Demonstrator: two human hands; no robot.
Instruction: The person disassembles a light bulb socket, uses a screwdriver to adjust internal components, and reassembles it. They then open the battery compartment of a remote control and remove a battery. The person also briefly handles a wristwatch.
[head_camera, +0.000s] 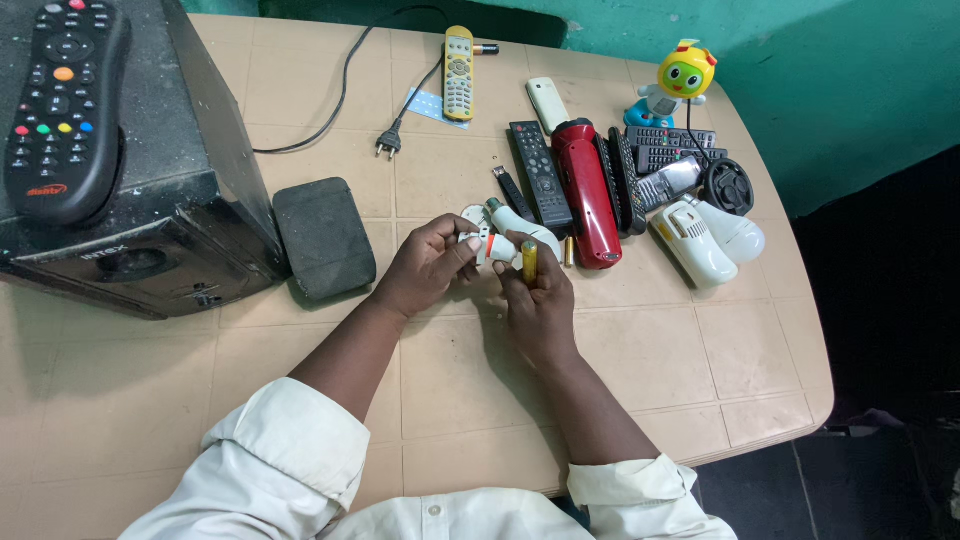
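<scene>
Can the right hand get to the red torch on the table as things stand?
Probably yes, once freed: the right hand holds a yellow battery, and the red torch lies just beyond it with nothing between them.

Head view, steeply down, close.

Bare beige tiled table (150, 390) lay open on the near side. The black speaker box (120, 215) and black rounded pad (323, 238) blocked the left; the red torch (588, 190) and black remotes (540, 172) crowded the far right.
</scene>
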